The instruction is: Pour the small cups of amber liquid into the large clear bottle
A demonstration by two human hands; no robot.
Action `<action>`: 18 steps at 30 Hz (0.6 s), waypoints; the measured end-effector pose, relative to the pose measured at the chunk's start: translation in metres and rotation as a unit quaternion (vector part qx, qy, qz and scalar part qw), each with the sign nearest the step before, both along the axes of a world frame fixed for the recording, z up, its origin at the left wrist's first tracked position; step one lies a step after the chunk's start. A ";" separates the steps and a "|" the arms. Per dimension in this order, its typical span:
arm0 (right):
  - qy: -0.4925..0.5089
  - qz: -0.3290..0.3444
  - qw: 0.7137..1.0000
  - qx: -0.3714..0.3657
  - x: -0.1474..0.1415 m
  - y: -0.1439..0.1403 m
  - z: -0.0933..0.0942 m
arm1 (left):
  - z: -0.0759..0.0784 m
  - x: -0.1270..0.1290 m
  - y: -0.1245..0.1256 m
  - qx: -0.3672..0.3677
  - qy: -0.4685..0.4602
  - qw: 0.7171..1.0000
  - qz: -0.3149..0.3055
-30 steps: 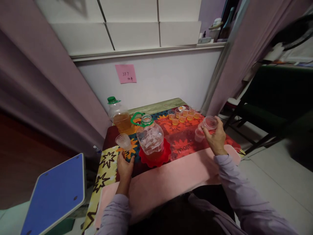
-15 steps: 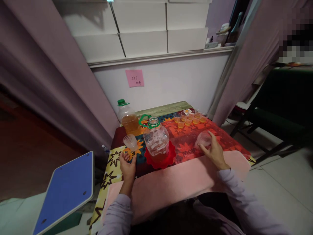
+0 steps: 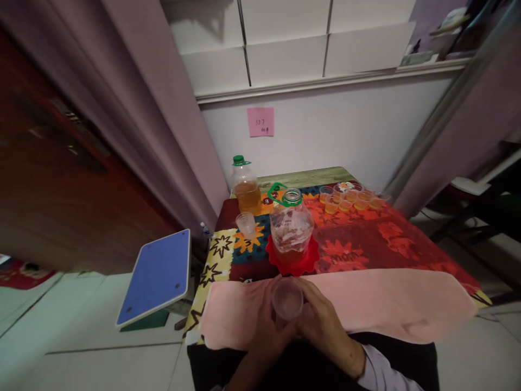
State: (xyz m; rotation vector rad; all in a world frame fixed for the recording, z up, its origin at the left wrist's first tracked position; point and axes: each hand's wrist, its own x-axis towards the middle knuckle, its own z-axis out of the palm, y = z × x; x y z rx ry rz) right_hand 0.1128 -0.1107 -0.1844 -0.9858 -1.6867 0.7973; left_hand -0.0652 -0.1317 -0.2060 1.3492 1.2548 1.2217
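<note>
A clear plastic cup is held upright between my two hands, low over the pink towel. My left hand wraps its left side, and my right hand curves around its right side. Just beyond the cup, an uncapped clear jug with amber liquid at the bottom sits in a red scalloped dish. Left of that jug stand several nested clear cups. Whether the held cup is single or nested, I cannot tell.
Farther back left stands a jug with a green cap, partly filled with amber liquid. Several small cups of amber liquid are grouped at the table's back right. A blue-topped board stands beside the table's left edge.
My right hand has brought the cup from the table's right side leftward and closer to me. My left hand has moved from beside the nested cups onto this cup. The view has shifted left.
</note>
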 end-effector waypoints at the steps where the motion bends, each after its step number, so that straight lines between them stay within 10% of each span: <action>1: 0.002 0.015 1.000 0.003 -0.001 -0.002 -0.003 | 0.002 -0.002 0.003 -0.001 0.007 1.000 0.012; 5: 0.007 0.006 1.000 -0.014 0.006 -0.013 -0.012 | 0.042 -0.029 0.048 0.048 0.054 0.991 0.110; 11: -0.015 -0.129 0.991 -0.041 0.046 -0.008 -0.037 | 0.139 -0.094 0.205 0.275 0.074 0.929 0.237; 14: -0.014 -0.169 0.985 -0.042 0.056 -0.002 -0.053 | 0.129 -0.105 0.262 0.218 0.050 0.953 0.202; 18: -0.056 -0.157 0.986 -0.001 0.057 -0.003 -0.066 | 0.077 -0.105 0.285 0.160 0.060 0.966 0.193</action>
